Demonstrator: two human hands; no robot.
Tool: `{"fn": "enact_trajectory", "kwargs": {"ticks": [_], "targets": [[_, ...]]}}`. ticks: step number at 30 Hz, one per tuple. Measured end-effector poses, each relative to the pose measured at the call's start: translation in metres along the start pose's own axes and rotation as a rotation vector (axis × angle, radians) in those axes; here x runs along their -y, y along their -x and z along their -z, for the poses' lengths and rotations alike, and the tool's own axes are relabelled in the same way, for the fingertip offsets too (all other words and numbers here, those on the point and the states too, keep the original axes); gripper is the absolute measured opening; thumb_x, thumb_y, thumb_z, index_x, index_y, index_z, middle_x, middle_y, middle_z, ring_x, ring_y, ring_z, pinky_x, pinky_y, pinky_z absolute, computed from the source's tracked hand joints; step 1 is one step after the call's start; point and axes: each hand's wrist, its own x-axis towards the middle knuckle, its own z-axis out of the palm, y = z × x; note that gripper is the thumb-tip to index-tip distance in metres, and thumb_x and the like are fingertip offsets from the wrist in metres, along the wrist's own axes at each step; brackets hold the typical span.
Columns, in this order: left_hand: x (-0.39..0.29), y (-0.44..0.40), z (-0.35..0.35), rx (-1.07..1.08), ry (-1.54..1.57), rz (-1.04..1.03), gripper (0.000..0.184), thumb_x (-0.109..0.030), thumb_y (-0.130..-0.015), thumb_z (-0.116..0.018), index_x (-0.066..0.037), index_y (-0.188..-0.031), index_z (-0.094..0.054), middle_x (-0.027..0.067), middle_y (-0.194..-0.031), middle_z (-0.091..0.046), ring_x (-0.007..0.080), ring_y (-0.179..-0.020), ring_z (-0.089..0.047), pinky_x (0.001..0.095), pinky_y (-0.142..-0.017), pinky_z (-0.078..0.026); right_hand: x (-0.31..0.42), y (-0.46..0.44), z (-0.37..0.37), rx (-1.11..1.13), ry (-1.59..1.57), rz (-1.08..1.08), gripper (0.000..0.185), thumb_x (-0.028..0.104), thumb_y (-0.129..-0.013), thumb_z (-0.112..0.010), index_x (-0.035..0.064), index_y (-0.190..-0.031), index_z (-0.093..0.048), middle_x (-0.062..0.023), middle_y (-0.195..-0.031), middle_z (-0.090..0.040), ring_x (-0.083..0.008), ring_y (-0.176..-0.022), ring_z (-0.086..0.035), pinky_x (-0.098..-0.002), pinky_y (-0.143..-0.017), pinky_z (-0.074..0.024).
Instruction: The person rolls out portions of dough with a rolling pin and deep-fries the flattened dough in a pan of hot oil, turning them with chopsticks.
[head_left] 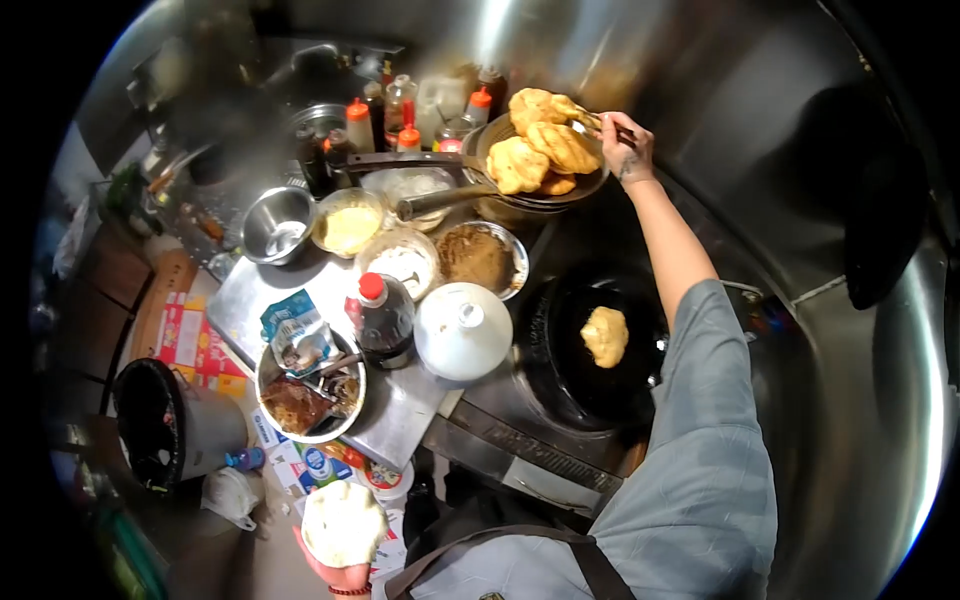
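Observation:
At the lower edge, my left hand point(345, 573) carries a pale, flattened round of raw dough point(343, 524) on its palm, fingers mostly hidden beneath. My right hand point(628, 150) reaches far forward, its fingers closed around what look like chopsticks point(625, 133). Their tips meet a piece of golden fried dough point(543, 110) at the top of a pile in a strainer point(595, 185) with a long handle. More fried dough point(561, 147) lies under that piece. Nearer to me, a single yellow dough piece point(604, 337) sits in the dark oil of a black wok point(565, 385).
Left of the wok, a metal counter point(240, 300) holds a white jug point(463, 335), a red-capped bottle point(386, 320), bowls of powder point(350, 222) and a bowl of packets point(310, 395). Sauce bottles point(358, 125) line the back. A bin point(205, 425) stands at left; curved metal walls rise right.

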Motion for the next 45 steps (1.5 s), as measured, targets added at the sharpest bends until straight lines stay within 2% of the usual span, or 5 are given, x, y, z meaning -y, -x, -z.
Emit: {"fn": "enact_trajectory", "kwargs": {"ticks": [12,24,28,33,45], "targets": [[-0.007,-0.051,-0.094,0.664,0.24,0.496,0.092,-0.065,-0.09,-0.039,-0.001,-0.15,-0.01,0.0173,-0.154,-0.021,0.0338,-0.14,-0.027,0.0471,-0.114,-0.022,0.199,0.05,0.153,0.363,-0.059,-0.098,0.031,0.016,-0.097,-0.045,-0.0013,-0.082,-0.065,-0.0105,-0.12,-0.059,-0.0156,-0.093,-0.058,-0.0276,-0.077,-0.0483],[0.08,-0.098,-0.255,1.448,-0.064,1.038,0.077,-0.059,-0.093,-0.044,-0.004,-0.145,-0.028,0.0099,-0.138,-0.044,0.0187,-0.122,-0.047,0.034,-0.099,-0.042,0.275,0.239,0.217,0.76,-0.095,-0.367,0.013,0.007,-0.071,-0.069,0.0045,-0.084,-0.068,-0.0078,-0.076,-0.062,-0.0266,-0.069,-0.062,-0.0333,-0.06,-0.0494],[0.084,-0.102,-0.298,1.658,-0.345,0.557,0.087,-0.006,-0.07,-0.077,-0.005,-0.136,-0.02,0.0081,-0.115,-0.052,0.0153,-0.108,-0.05,0.0309,-0.094,-0.043,0.269,0.241,0.255,0.597,0.03,-0.652,0.015,-0.002,-0.071,-0.064,0.0029,-0.085,-0.07,-0.0019,-0.074,-0.061,-0.0056,-0.055,-0.043,-0.0211,-0.053,-0.0367],[0.103,-0.121,-0.34,1.771,-0.926,-0.289,0.047,-0.008,-0.07,-0.066,-0.003,-0.113,-0.05,0.0167,-0.105,-0.052,0.0293,-0.101,-0.055,0.0341,-0.089,-0.045,0.236,0.251,0.272,0.508,0.156,-0.726,0.015,0.011,-0.072,-0.068,0.0036,-0.085,-0.07,-0.0053,-0.072,-0.064,-0.0103,-0.056,-0.051,-0.0251,-0.055,-0.0427],[0.143,-0.185,-0.361,1.497,-1.109,-0.412,0.035,0.0,-0.075,-0.061,-0.002,-0.108,-0.051,0.0188,-0.094,-0.063,0.0354,-0.088,-0.063,0.0369,-0.077,-0.049,0.152,0.246,0.253,0.503,0.183,-0.718,0.02,0.017,-0.071,-0.068,0.0012,-0.084,-0.067,-0.0097,-0.068,-0.064,-0.0177,-0.063,-0.062,-0.0297,-0.065,-0.0498]]}}
